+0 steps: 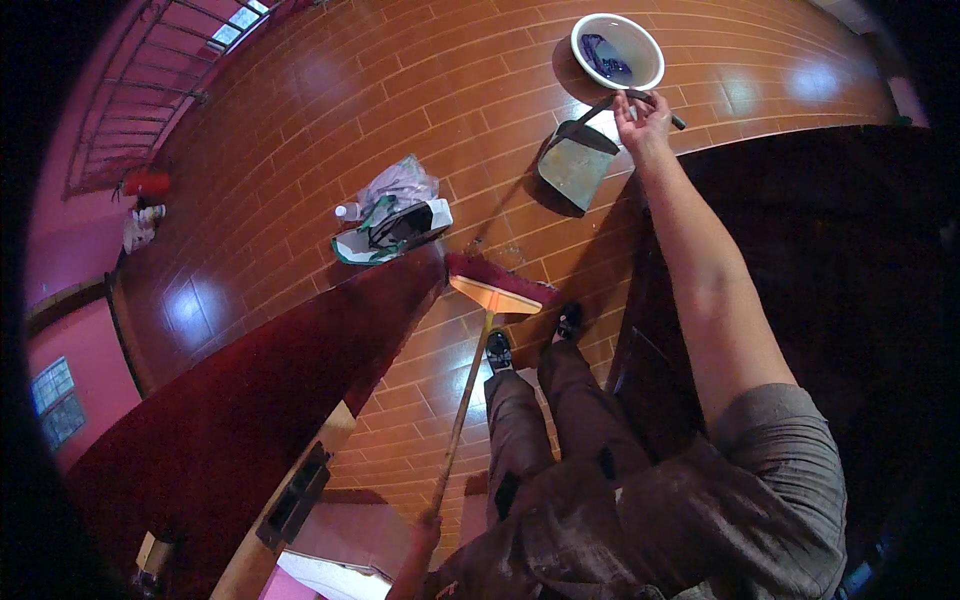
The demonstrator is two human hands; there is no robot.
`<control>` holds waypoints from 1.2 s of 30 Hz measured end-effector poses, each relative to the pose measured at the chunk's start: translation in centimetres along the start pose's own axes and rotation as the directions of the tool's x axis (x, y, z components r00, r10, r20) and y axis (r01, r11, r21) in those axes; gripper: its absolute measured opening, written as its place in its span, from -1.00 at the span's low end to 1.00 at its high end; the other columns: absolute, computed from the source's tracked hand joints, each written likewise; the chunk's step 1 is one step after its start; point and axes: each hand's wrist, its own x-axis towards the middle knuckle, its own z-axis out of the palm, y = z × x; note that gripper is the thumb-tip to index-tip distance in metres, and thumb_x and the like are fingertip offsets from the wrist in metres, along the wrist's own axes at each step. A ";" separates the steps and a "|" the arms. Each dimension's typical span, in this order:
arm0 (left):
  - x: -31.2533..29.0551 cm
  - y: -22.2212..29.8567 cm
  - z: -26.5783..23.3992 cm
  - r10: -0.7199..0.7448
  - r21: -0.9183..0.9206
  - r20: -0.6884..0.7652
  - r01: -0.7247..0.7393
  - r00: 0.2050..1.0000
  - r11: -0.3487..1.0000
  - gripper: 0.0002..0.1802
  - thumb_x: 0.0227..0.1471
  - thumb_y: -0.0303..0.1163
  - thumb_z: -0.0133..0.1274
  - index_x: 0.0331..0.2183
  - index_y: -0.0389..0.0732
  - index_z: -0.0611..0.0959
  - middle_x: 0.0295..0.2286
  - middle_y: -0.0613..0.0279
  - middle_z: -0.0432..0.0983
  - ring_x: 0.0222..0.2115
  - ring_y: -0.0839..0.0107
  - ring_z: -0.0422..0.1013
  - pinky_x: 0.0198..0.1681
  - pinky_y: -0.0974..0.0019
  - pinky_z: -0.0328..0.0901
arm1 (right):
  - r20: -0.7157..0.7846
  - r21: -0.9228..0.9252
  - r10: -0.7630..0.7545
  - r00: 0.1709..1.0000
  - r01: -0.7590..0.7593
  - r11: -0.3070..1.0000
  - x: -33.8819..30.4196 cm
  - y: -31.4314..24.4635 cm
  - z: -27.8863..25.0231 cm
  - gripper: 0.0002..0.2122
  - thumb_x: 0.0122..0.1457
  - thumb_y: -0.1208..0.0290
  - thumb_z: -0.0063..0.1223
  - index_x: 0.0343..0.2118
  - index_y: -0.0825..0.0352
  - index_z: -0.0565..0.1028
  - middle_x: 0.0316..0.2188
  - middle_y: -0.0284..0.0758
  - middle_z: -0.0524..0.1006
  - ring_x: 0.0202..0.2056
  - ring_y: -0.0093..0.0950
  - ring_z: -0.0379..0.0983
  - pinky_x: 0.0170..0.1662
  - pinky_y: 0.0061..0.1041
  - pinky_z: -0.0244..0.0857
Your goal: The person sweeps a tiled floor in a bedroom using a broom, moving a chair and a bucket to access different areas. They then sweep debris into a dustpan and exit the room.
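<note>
At the lower edge, my left hand [428, 527] is closed around the wooden stick of a broom [495, 296]. Its orange head with dark red bristles rests on the floor just ahead of my feet. A little pile of debris [508, 254] lies against the far side of the bristles. My right arm reaches far forward, and my right hand [645, 118] grips the dark handle of a dustpan [577, 168]. The grey pan hangs tilted to the left of that hand; I cannot tell whether it touches the floor.
Beyond the dustpan stands a white basin [655, 60] with dark blue cloth inside. Bags [400, 185] and a small bottle [347, 212] lie on the tiled floor [290, 110] at left. Dark red furniture [250, 370] flanks me at left, a dark piece [800, 240] at right.
</note>
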 end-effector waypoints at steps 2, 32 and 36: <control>-0.5 1.2 -0.8 -0.105 0.047 0.079 0.101 0.991 0.994 -0.60 -0.13 -0.13 0.03 -0.27 -0.21 0.48 -0.54 -0.08 0.46 -0.47 -0.07 0.40 -0.45 0.00 0.27 | 0.034 0.019 -0.038 0.999 0.038 0.999 -0.5 0.0 1.0 -0.80 0.08 0.32 -0.22 -0.35 0.36 0.32 -0.22 -0.14 0.42 -0.23 -0.21 0.29 -0.20 -0.30 0.31; 7.5 6.1 -3.9 0.067 -0.067 0.091 -0.061 0.994 0.996 -0.69 -0.09 -0.21 -0.04 -0.46 -0.30 0.54 -0.65 -0.15 0.40 -0.58 0.01 0.41 -0.56 0.09 0.22 | 0.490 -0.282 -0.162 0.857 0.331 0.900 -49.1 -17.1 5.8 -0.75 0.20 0.34 -0.32 -0.62 0.23 0.20 -0.83 -0.35 0.23 -0.88 -0.67 -0.07 -0.88 -0.76 -0.13; 14.5 15.2 -5.1 0.208 0.009 0.032 -0.209 0.978 0.978 -0.64 -0.06 -0.18 -0.08 -0.35 -0.29 0.55 -0.55 -0.18 0.44 -0.48 -0.04 0.42 -0.47 0.07 0.26 | 0.348 -0.376 -0.152 0.925 0.286 0.881 -50.9 -15.9 3.4 -0.75 0.17 0.31 -0.27 -0.64 0.22 0.21 -0.83 -0.36 0.25 -0.88 -0.68 -0.05 -0.86 -0.77 -0.12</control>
